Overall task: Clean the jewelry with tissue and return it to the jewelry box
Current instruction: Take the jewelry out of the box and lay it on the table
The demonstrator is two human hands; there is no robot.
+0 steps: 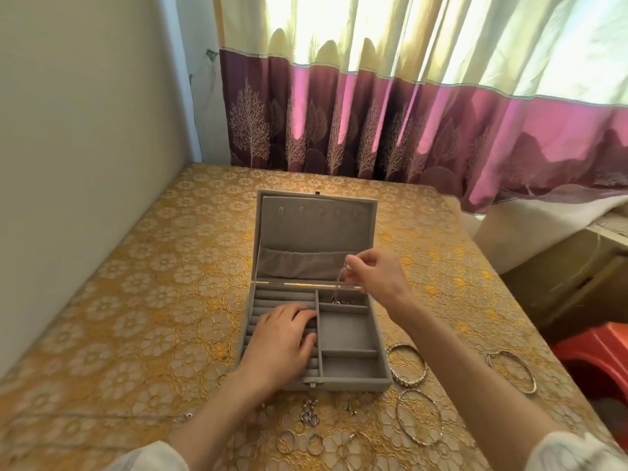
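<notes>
two hands at the box [346,378]; right hand [377,271] has its grip pinched on a chain [339,283] dangling over the far-right compartment; left hand [283,338] rests flat on the ring rolls; chain could snag the divider or tangle.

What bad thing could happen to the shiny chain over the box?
The thin chain hangs from the right hand over the back right compartment of the jewelry box; it could tangle with the jewelry already there. The bangles lie near the table's right edge and might get knocked off. The left hand rests on the ring rolls, steadying the box.
</notes>
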